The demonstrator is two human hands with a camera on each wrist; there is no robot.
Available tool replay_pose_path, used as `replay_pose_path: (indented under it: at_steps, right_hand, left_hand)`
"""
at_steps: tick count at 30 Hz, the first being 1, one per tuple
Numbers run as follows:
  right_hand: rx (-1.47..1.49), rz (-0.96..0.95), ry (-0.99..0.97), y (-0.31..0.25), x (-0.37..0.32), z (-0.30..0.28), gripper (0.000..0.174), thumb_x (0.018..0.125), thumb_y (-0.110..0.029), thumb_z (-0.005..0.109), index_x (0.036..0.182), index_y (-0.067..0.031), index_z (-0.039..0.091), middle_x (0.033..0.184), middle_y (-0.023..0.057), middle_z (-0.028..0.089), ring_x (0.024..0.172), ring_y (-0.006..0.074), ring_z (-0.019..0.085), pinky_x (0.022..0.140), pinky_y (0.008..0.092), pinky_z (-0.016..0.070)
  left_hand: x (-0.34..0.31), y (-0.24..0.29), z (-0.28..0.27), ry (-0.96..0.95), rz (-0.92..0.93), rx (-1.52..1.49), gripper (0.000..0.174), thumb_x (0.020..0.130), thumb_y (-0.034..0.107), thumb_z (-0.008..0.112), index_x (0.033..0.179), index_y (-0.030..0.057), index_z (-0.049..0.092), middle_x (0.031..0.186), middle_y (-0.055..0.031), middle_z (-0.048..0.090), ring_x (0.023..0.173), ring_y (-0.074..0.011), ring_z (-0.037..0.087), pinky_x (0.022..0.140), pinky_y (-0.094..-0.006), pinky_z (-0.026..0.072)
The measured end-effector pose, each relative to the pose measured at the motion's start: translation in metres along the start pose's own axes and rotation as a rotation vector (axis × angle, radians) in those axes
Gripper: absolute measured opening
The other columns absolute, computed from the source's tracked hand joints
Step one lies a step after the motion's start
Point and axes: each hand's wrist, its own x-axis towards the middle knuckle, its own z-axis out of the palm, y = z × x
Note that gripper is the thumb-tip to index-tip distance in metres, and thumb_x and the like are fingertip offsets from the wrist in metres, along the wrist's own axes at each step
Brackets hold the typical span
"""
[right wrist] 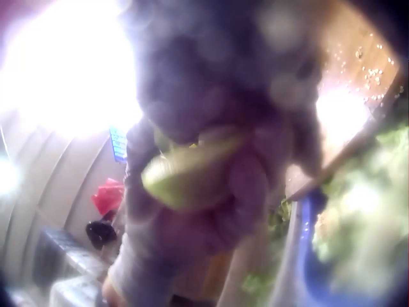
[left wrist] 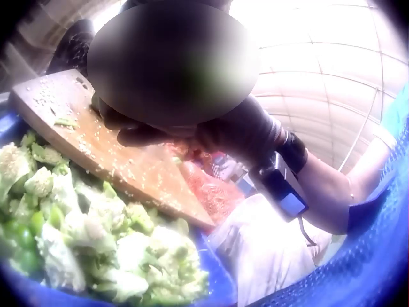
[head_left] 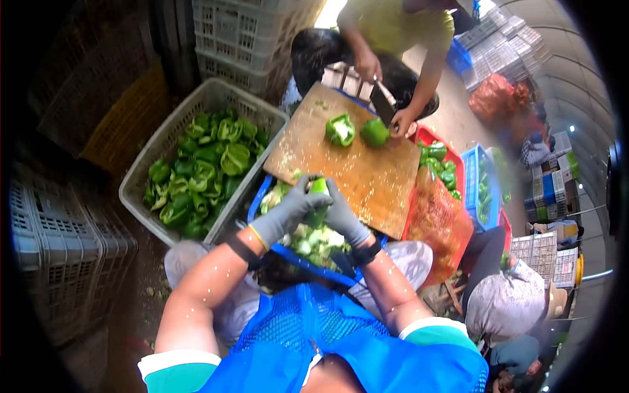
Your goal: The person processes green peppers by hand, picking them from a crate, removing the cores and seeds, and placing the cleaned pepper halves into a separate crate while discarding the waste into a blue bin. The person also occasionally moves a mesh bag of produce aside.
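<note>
Over a blue crate point(head_left: 298, 259), my gloved hands meet around a green pepper point(head_left: 319, 188). My left hand point(head_left: 288, 211) grips it from the left, fingers curled round its far side. From the right, my right hand point(head_left: 343, 219) holds the same pepper, its lower part hidden between the gloves. Pale cut flesh of the pepper point(right wrist: 188, 179) shows blurred in the right wrist view. Pepper cores and scraps point(left wrist: 108, 236) heap in the crate beneath. Just beyond the hands lies a wooden cutting board point(head_left: 367, 177) strewn with seeds.
Opposite, a person point(head_left: 400, 33) holds a knife point(head_left: 382, 105) by a whole pepper point(head_left: 375, 132); a cut pepper point(head_left: 340, 130) sits beside it. A grey crate point(head_left: 147, 147) of pepper pieces stands left. A red mesh sack point(head_left: 439, 219) and a blue basket point(head_left: 481, 190) stand right.
</note>
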Motion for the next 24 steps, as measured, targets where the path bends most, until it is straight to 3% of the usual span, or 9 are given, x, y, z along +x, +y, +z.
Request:
replay_pose_path:
  at_steps: [2,6,7,8,10,12,15,17,24]
  right_hand:
    - [0.401,0.171,-0.057,-0.014,0.0,-0.003,0.03,0.081,-0.005,0.065,0.106,-0.0079,0.048,0.099,0.0067,0.057,0.086,0.0121,0.054,0.074,0.0266,0.0476]
    - [1.234,0.275,0.011,-0.01,-0.004,-0.032,0.017,0.082,0.005,0.056,0.089,-0.0084,0.048,0.114,0.0172,0.054,0.098,0.0271,0.06,0.08,0.0326,0.0533]
    - [1.128,0.287,-0.005,0.019,-0.004,-0.041,0.02,0.082,-0.001,0.06,0.1,-0.0086,0.052,0.116,0.0168,0.054,0.108,0.0251,0.056,0.086,0.0338,0.0515]
    - [0.883,0.356,-0.148,0.015,-0.005,-0.045,0.025,0.082,-0.004,0.061,0.106,-0.009,0.053,0.118,0.0164,0.054,0.11,0.0239,0.054,0.088,0.0339,0.0502]
    - [0.379,0.464,-0.419,0.001,0.002,-0.049,0.037,0.081,-0.01,0.065,0.117,-0.0098,0.053,0.12,0.0157,0.053,0.115,0.0216,0.051,0.091,0.034,0.0475]
    - [-0.114,0.133,-0.372,0.002,0.022,-0.047,0.048,0.08,-0.023,0.067,0.122,-0.0044,0.054,0.118,0.0112,0.058,0.114,0.0196,0.051,0.097,0.0323,0.0401]
    - [-0.511,-0.194,0.186,0.046,0.1,-0.04,0.046,0.077,-0.023,0.065,0.115,0.0013,0.054,0.119,0.0214,0.055,0.114,0.0364,0.05,0.097,0.0399,0.0402]
    - [-0.711,-0.051,0.338,0.056,0.148,-0.043,0.044,0.077,-0.018,0.061,0.116,0.0002,0.05,0.123,0.0215,0.051,0.111,0.0408,0.049,0.095,0.0428,0.0407]
    - [-0.766,0.083,0.163,0.071,0.153,-0.037,0.046,0.072,-0.009,0.059,0.117,-0.0086,0.048,0.121,0.0214,0.048,0.106,0.0413,0.051,0.088,0.043,0.0456]
  left_hand:
    - [-0.003,0.006,-0.007,-0.036,0.027,0.044,0.061,0.067,0.002,0.064,0.123,0.0089,0.04,0.097,-0.0098,0.055,0.076,-0.0197,0.061,0.063,-0.0293,0.0533]
    - [-0.019,0.058,-0.024,0.004,0.019,0.212,0.056,0.065,-0.004,0.059,0.117,0.0112,0.046,0.093,-0.0109,0.054,0.069,-0.0163,0.06,0.052,-0.0269,0.0491]
    - [-0.022,0.073,-0.036,0.133,0.095,0.569,0.057,0.064,0.004,0.065,0.117,0.0124,0.047,0.095,-0.0134,0.055,0.072,-0.0206,0.06,0.057,-0.0305,0.0494]
    - [-0.012,0.072,-0.061,0.402,0.574,1.247,0.061,0.063,0.022,0.072,0.119,0.0183,0.046,0.106,-0.0186,0.054,0.08,-0.0322,0.063,0.068,-0.0389,0.0523]
    - [-0.03,0.108,-0.06,0.609,0.219,1.474,0.074,0.065,0.038,0.071,0.13,0.0271,0.037,0.137,-0.0241,0.035,0.113,-0.0408,0.052,0.091,-0.0496,0.0442]
    - [-0.034,0.107,-0.054,0.936,0.255,1.725,0.078,0.068,0.044,0.069,0.136,0.028,0.033,0.142,-0.0253,0.028,0.128,-0.0397,0.038,0.102,-0.0596,0.0289]
    - [-0.026,0.107,-0.051,0.696,0.253,1.536,0.079,0.072,0.048,0.065,0.139,0.0274,0.031,0.145,-0.023,0.025,0.133,-0.0376,0.03,0.103,-0.0644,0.019]
    - [-0.02,0.098,-0.047,0.57,0.253,1.578,0.075,0.072,0.047,0.065,0.137,0.0231,0.036,0.144,-0.0202,0.03,0.131,-0.0368,0.033,0.102,-0.0631,0.0219]
    - [0.007,0.061,-0.054,0.243,0.342,0.936,0.047,0.078,0.03,0.064,0.117,0.0045,0.057,0.111,-0.0145,0.059,0.097,-0.0221,0.061,0.079,-0.0325,0.049]
